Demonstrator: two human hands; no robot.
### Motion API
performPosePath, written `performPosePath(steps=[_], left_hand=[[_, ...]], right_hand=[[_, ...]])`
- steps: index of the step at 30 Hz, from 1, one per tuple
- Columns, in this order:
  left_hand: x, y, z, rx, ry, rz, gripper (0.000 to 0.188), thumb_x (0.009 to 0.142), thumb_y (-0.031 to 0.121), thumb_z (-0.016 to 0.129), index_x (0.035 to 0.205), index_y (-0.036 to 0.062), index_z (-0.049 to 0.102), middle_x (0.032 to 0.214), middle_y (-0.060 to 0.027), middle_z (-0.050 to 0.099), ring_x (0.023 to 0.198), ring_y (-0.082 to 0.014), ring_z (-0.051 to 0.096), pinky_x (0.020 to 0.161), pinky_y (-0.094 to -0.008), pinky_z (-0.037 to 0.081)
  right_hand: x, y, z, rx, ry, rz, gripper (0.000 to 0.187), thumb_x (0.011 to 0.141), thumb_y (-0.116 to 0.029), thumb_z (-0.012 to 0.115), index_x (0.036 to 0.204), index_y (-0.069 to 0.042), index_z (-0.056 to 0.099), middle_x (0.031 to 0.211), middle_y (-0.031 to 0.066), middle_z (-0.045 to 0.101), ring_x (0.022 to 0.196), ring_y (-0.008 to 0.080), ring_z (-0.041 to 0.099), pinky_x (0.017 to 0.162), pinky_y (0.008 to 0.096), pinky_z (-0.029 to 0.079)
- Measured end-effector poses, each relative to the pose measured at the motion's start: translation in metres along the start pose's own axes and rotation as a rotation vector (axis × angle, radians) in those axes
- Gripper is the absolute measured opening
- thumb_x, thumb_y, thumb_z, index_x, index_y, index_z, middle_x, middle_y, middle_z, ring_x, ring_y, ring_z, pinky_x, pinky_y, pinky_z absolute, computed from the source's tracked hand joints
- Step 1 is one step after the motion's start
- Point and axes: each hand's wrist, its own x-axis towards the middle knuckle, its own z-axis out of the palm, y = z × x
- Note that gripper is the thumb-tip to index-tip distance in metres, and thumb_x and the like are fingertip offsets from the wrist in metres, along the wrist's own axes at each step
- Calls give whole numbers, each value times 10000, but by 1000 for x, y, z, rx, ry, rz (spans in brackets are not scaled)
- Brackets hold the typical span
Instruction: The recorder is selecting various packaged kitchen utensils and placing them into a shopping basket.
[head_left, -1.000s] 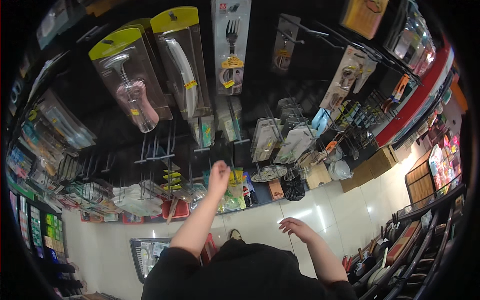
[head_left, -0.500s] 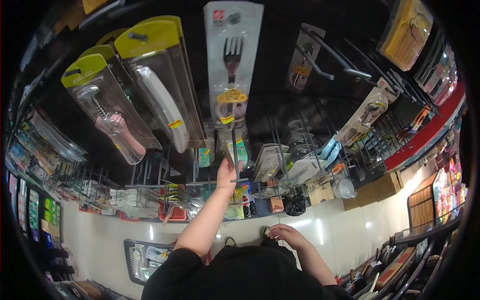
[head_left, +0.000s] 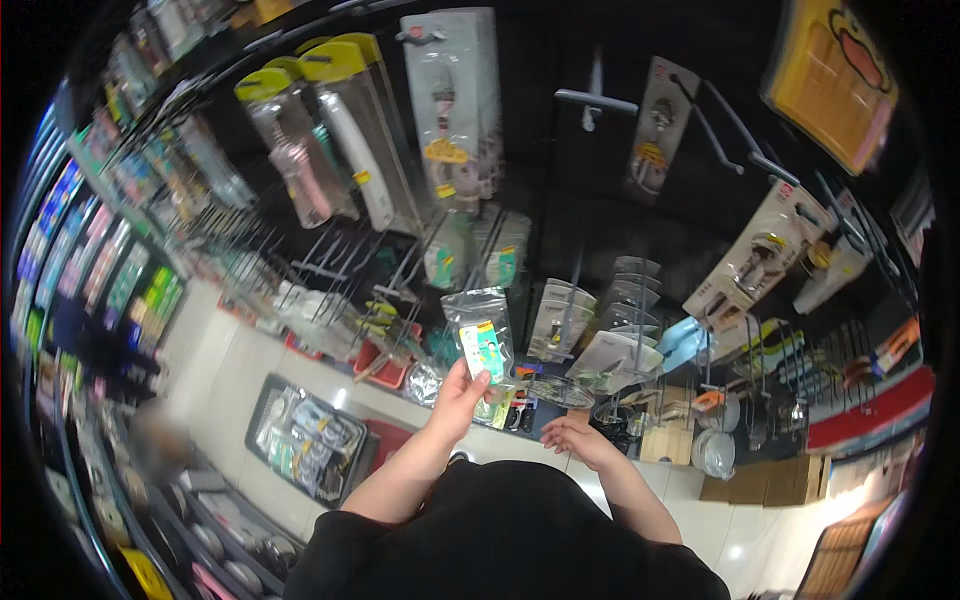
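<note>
Basically, left hand (head_left: 458, 398) had its grip closed on the bottom edge of a small clear packet (head_left: 479, 333) with a green and yellow card inside, held up in front of the display rack (head_left: 560, 210). Packet was upright, tilted slightly, clear of the hooks. Right hand (head_left: 577, 438) was lower and just beside the left, fingers loosely curled, gripping nothing; it hovered near the bottom shelf (head_left: 560, 392) of the rack without visibly touching anything.

Behind the packet, two similar packets (head_left: 478, 248) hung on hooks just above it. Further up hung a long grey blister pack (head_left: 452, 105) with a utensil inside. To its left hung yellow-topped packs (head_left: 340, 140), one with a white blade-like tool, one with a pink-handled tool. To the right of the held packet, a row of clear flat packs (head_left: 562, 318) sat on pegs. A shopping basket (head_left: 305, 438) with goods in it stood on the white tiled floor (head_left: 225, 375), left of the left arm. Cardboard boxes (head_left: 765, 480) sat on the floor at the right. Top right, a yellow pack (head_left: 830, 75) hung close to the camera.
</note>
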Motion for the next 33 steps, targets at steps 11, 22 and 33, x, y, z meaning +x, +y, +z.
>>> performPosePath(steps=[11,22,33], left_hand=[[-85,15,1,118,129,-59,319,949,179,546,1218,35,454,1006,-37,594,802,-109,574,682,-263,471],[-241,-24,-101,6,644,-22,271,934,183,580,1128,19,487,906,-42,593,736,-108,572,627,-245,456],[-395,4,-252,-98,745,-111,320,941,184,564,1201,7,503,978,-63,630,762,-129,599,660,-252,475]], right_hand=[[70,-24,45,-290,-390,156,287,936,-218,473,1131,-22,549,1005,65,635,905,140,594,760,268,464],[102,-11,203,-360,-576,191,316,999,-261,396,1114,-7,544,972,80,638,898,159,627,749,266,479],[110,121,430,-472,-583,188,342,972,-283,494,1194,-24,518,983,52,603,884,127,591,724,265,471]])
